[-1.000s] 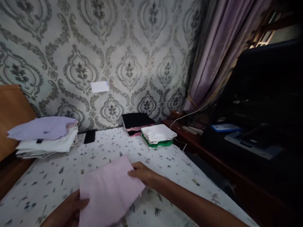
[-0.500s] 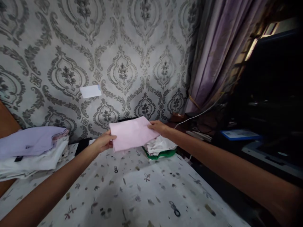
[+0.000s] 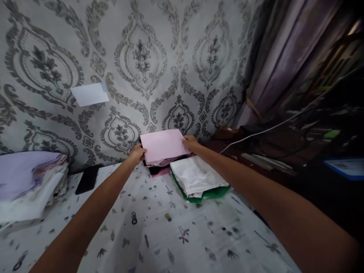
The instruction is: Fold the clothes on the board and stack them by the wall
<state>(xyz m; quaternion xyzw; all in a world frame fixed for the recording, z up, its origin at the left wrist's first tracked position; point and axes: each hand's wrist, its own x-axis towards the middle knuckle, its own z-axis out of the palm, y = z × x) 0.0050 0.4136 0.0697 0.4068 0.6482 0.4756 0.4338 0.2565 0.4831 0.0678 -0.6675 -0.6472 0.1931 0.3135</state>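
Observation:
A folded pink cloth (image 3: 163, 146) lies flat at the foot of the wall, over a small stack with dark and pink layers (image 3: 159, 171) showing below it. My left hand (image 3: 138, 153) pinches its left edge, fingers closed. On the opposite edge my right hand (image 3: 191, 143) grips the cloth near its right corner. Just in front of that hand, a folded white cloth (image 3: 196, 172) rests on a green one (image 3: 217, 192). The undersides of the pink cloth and some fingertips are hidden.
At the left sits a pile of folded clothes, lavender (image 3: 25, 170) over white. A black phone (image 3: 88, 179) lies beside it on the patterned bedsheet (image 3: 153, 227). A white paper (image 3: 90, 94) is on the wall. To the right are a cable (image 3: 261, 133) and a purple curtain (image 3: 287, 57).
Both hands have carried the pink cloth from mid-air down and back onto the stack by the wall. The white and green cloths are now more exposed. The view has shifted closer.

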